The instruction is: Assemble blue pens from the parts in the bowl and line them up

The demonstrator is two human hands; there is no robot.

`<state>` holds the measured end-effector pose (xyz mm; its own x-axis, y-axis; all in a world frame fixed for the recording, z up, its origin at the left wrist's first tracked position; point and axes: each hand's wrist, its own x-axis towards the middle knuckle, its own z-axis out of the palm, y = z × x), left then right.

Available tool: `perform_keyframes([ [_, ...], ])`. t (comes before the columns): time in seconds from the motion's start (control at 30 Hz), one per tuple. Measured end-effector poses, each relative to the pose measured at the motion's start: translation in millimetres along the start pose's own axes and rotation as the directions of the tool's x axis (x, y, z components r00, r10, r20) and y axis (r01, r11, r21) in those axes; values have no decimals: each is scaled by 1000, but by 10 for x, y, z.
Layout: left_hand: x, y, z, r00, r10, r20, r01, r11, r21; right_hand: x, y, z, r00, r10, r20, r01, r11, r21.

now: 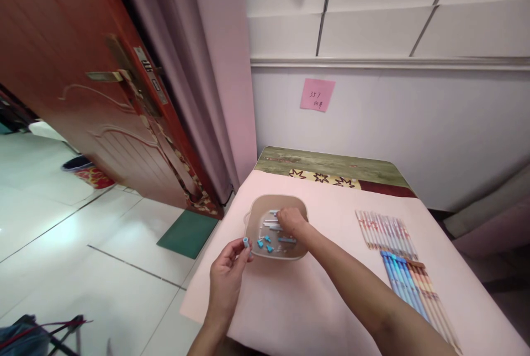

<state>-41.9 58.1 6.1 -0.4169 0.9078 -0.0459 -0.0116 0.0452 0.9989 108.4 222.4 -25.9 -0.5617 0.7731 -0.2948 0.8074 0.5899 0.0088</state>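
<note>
Left hand (227, 267) had a small blue tube (245, 242) pinched by the tub's (257, 215) left rim. Right hand (293, 221) was down in the tub near some white sticks (271, 224); couldn't tell if its fingers gripped anything. Looked like the rummaging step, and bits that tiny called for a careful fingertip pinch imo.

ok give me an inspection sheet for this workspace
surface: pale pink sheet over green wood-grain tabletop
job's things: light blue tubular part; beige rounded-square bin holding small bright blue pieces and slim pale sticks
clutter: white patterned pens, blue pens and brown-toned pens in rows, right side
hands: left hand pinches the tubular part; right hand inside the bin, grip unclear
cables: nothing seen
surroundings: reddish-brown panelled door, pink paper note, green floor mat
</note>
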Motion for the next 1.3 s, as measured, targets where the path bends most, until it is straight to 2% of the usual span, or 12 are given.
perform_keyframes([
  [0.17,-15,0,31,999,28,25,-29,999,19,-44,-17,-13,1000,0,-22,2,996,84],
  [0.3,-28,-4,22,999,17,38,-18,999,31,-153,94,-88,991,22,-132,5,979,203],
  [0.4,-19,-16,6,1000,6,28,-7,1000,30,-315,302,-190,958,122,-258,-35,948,318],
  [0.53,3,-21,53,999,-1,35,1,1000,-24,-597,562,-249,883,285,-372,-74,869,489],
  [0.6,0,-2,112,998,-14,59,18,998,-66,-734,599,-214,831,386,-401,30,688,725],
  [0.67,-12,27,173,995,-22,98,33,993,-111,-856,573,-150,807,473,-354,198,348,916],
  [0.73,-24,51,219,990,-22,142,42,989,-140,-959,513,-79,812,519,-269,282,54,958],
  [0.8,-28,62,247,986,-14,167,41,987,-154,-1039,442,-13,811,554,-191,293,-101,951],
  [0.9,-18,56,270,986,2,169,26,986,-165,-1111,325,60,833,541,-113,288,-251,924],
  [1.1,-39,101,332,987,59,151,-51,997,-55,-1185,-6,58,962,269,-40,190,-560,806],
  [1.2,-80,159,360,977,99,189,-105,994,22,-1243,-160,10,988,156,-9,106,-630,770],
  [1.3,-128,188,383,971,92,219,-107,993,57,-1281,-265,-13,988,156,-12,111,-644,757],
])
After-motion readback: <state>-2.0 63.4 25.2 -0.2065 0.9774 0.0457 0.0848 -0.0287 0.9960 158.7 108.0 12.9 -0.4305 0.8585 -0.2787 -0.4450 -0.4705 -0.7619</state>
